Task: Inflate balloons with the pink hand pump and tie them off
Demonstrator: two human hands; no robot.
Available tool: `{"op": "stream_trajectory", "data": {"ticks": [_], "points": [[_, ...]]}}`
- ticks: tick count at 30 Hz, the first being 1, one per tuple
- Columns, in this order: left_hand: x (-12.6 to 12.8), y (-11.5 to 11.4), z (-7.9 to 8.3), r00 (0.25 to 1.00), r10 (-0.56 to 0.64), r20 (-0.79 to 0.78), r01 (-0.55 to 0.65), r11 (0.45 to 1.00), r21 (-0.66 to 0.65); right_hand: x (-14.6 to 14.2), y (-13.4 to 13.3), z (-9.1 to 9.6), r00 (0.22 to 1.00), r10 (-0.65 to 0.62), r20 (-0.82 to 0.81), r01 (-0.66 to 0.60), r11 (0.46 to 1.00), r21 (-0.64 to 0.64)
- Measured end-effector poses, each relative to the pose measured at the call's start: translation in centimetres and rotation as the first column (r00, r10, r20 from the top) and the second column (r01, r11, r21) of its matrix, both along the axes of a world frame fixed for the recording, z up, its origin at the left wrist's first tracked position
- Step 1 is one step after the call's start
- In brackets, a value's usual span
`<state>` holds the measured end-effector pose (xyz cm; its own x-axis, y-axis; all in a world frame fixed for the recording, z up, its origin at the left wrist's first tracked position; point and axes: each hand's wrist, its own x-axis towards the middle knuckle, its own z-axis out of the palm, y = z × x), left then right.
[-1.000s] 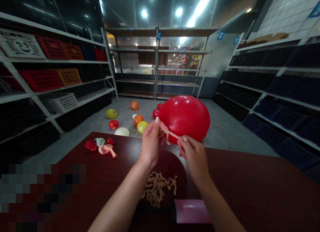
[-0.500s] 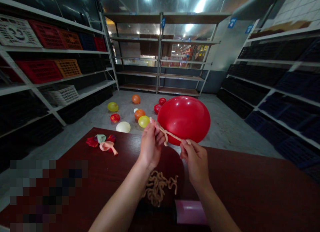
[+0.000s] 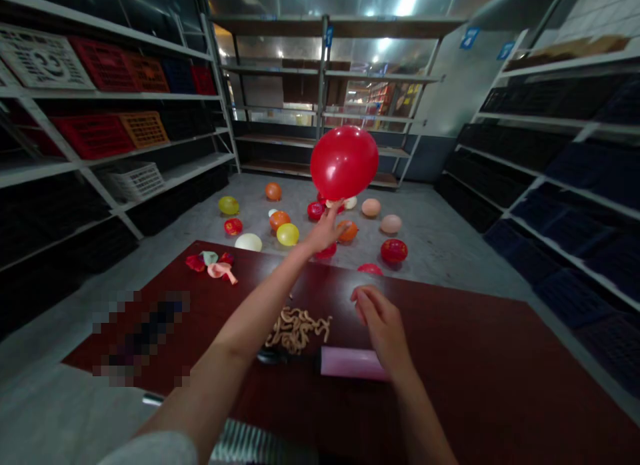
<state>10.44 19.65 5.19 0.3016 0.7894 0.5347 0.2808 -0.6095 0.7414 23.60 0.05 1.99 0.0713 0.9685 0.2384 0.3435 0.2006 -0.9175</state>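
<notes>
Stretched out over the table's far edge, my left hand (image 3: 326, 230) has its fingers apart. Just beyond its fingertips is a large inflated red balloon (image 3: 345, 161); I cannot tell whether they still touch. My right hand (image 3: 381, 321) hovers above the table with curled fingers and nothing visible in them. Beneath and between my arms lies a pile of tan balloon-like strips or cords (image 3: 300, 328). Near my right wrist lies a pink cylinder with a black end (image 3: 353, 363), which looks like a hand pump. Several limp balloons (image 3: 220, 270) rest at the table's left.
The dark red table (image 3: 465, 358) spans the front. Inflated balloons lie on the floor behind it, among them a yellow balloon (image 3: 288, 235) and a peach balloon (image 3: 391, 224). Shelves with crates (image 3: 103, 135) stand left, and more shelving stands behind and right. A blurred patch covers the table's left side.
My left hand has gone forward from the table and its fingers have spread. The red balloon has moved up and away. My right hand has let go of the balloon's tan neck or cord.
</notes>
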Motion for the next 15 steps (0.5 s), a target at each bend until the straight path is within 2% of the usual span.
{"op": "stream_trajectory", "data": {"ticks": [2, 4, 6, 8, 9, 10, 12, 15], "points": [[0.2, 0.6, -1.1, 0.981, -0.051, -0.190, 0.046, 0.999, -0.028, 0.6, -1.8, -1.8, 0.984, 0.029, 0.175, -0.022, 0.999, -0.041], [-0.4, -0.6, -2.7, 0.961, -0.104, -0.256, 0.103, 0.995, -0.016, 1.1, -3.2, -3.8, 0.928, 0.049, 0.370, -0.043, 0.999, -0.027], [-2.0, -2.6, -4.6, 0.961, -0.077, -0.266, 0.075, 0.997, -0.021, 1.4, -4.2, -5.9, 0.837, 0.069, 0.543, -0.101, 0.994, 0.030], [-4.5, -4.6, -6.6, 0.959, 0.054, -0.280, -0.077, 0.995, -0.070, 1.5, -4.8, -7.6, 0.728, 0.056, 0.683, -0.138, 0.988, 0.067], [-6.1, -5.4, -7.6, 0.943, 0.157, -0.293, -0.193, 0.976, -0.099, 1.5, -5.0, -8.3, 0.676, 0.058, 0.735, -0.154, 0.986, 0.064], [-8.0, -6.1, -8.6, 0.912, 0.263, -0.315, -0.313, 0.942, -0.121, 1.5, -5.1, -8.8, 0.630, 0.064, 0.774, -0.166, 0.985, 0.054], [-12.0, -7.4, -10.1, 0.850, 0.408, -0.335, -0.472, 0.871, -0.136, 1.5, -5.4, -9.4, 0.545, 0.085, 0.834, -0.188, 0.982, 0.023], [-17.6, -9.1, -11.6, 0.711, 0.595, -0.373, -0.683, 0.711, -0.167, 1.5, -5.6, -9.4, 0.444, 0.112, 0.889, -0.213, 0.977, -0.017]]}}
